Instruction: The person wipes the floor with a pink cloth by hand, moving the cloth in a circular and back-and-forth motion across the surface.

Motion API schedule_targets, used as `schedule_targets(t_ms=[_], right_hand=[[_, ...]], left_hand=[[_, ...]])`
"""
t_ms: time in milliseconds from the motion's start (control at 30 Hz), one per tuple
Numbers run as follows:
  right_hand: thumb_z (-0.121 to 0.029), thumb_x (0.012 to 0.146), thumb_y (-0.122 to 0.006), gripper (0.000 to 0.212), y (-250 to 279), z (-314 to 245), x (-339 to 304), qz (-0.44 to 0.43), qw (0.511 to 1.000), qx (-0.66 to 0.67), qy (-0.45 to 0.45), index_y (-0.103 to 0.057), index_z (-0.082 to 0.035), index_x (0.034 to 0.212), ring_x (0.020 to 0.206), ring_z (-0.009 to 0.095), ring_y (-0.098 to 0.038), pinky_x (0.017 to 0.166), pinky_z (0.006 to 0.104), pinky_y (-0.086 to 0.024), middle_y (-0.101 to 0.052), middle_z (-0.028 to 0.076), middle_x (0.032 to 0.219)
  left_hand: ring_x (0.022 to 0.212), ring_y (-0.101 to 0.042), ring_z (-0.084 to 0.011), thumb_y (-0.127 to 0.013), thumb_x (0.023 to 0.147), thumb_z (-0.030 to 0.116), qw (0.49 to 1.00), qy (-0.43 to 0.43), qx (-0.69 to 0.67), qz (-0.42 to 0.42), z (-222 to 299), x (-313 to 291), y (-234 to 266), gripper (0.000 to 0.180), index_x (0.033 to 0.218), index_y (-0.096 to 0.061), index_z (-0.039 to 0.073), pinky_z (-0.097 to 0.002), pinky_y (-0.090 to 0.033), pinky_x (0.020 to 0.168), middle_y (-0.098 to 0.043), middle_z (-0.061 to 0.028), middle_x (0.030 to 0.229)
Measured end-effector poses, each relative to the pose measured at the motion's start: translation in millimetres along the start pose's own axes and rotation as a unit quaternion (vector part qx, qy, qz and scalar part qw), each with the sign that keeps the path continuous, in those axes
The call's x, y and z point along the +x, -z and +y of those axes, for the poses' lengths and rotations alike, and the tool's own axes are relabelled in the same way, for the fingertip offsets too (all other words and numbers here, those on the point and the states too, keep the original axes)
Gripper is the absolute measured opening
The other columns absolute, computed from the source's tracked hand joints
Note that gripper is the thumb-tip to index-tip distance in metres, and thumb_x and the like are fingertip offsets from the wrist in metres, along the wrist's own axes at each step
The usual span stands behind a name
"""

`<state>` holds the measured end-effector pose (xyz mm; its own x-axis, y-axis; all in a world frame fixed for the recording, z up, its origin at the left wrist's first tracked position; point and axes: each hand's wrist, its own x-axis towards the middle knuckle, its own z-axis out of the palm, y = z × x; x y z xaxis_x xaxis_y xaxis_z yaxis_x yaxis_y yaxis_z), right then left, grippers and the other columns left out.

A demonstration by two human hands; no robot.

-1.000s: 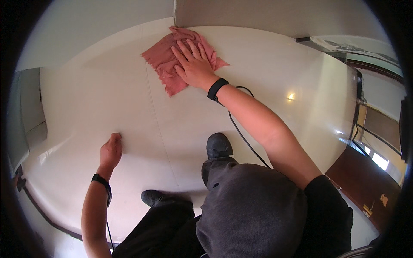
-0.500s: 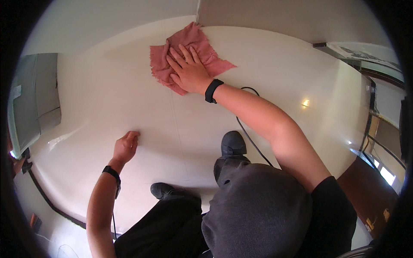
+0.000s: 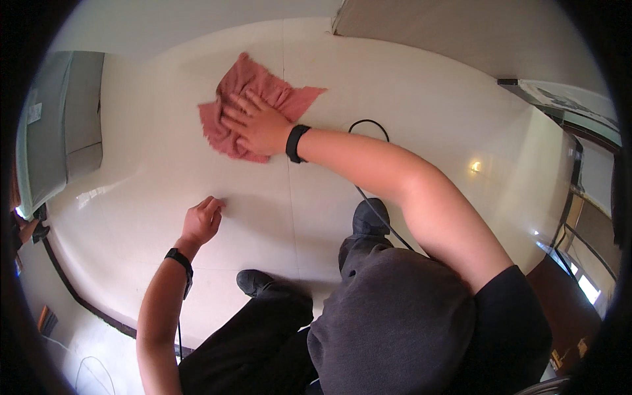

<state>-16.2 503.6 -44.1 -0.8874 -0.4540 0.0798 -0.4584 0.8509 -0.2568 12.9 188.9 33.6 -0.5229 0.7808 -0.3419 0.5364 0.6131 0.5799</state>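
Observation:
A pink-red cloth (image 3: 253, 80) with ragged edges lies rumpled on the pale, glossy floor (image 3: 395, 85). Stretched far forward, my right hand (image 3: 262, 125) rests flat on the cloth with its fingers apart, pressing it down rather than gripping it. Nearer and to the left, my left hand (image 3: 204, 218) is closed in a loose fist just over the floor. Nothing sticks out of that fist. Black bands circle both wrists.
My dark shoes (image 3: 372, 217) stand on the floor below my hands. A black cable (image 3: 372, 204) loops under my right forearm. Grey furniture (image 3: 84, 118) stands at the left. A grey panel (image 3: 447, 33) borders the floor at the far right.
My right hand has slid the cloth leftward across the floor and slightly nearer. The left hand stays in a fist, a little further right in view. The whole view has shifted slightly.

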Motion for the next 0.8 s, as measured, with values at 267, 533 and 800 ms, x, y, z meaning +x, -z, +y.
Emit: schedule_targets(t_ms=[267,533,800], right_hand=[[-0.046,0.102,-0.048,0.062,-22.4,-130.1,-18.5,-0.093,0.977,0.058,0.181,-0.043,-0.018,0.158,0.16,0.029,-0.015,0.13,0.054,-0.005,-0.035,0.0,0.167],[-0.049,0.097,-0.057,0.068,-35.0,-159.1,-25.8,-0.117,0.937,0.092,0.315,-0.041,-0.026,0.159,0.16,0.025,-0.012,0.13,0.0513,-0.004,-0.032,-0.004,0.168],[-0.04,0.092,-0.062,0.056,-41.1,-101.2,22.8,0.018,0.972,0.147,0.182,-0.059,-0.021,0.144,0.156,0.026,-0.026,0.13,0.0509,-0.015,-0.044,-0.001,0.162]], left_hand=[[0.077,-0.068,-0.0352,-0.062,0.085,0.003,0.999,0.007,0.006,0.034,-15.5,-25.6,3.9,0.011,0.094,-0.063,0.009,-0.0442,-0.057,0.066,-0.066,-0.0097,0.086],[0.072,-0.066,-0.0352,-0.063,0.081,0.003,0.999,0.029,-0.001,0.037,-17.6,-51.5,5.0,0.008,0.086,-0.061,0.009,-0.0448,-0.056,0.063,-0.063,-0.0096,0.081],[0.07,-0.066,-0.031,-0.065,0.078,0.003,0.998,-0.021,0.056,0.033,-1.1,-37.5,2.5,0.012,0.086,-0.061,0.011,-0.0411,-0.055,0.061,-0.063,-0.0069,0.082]])
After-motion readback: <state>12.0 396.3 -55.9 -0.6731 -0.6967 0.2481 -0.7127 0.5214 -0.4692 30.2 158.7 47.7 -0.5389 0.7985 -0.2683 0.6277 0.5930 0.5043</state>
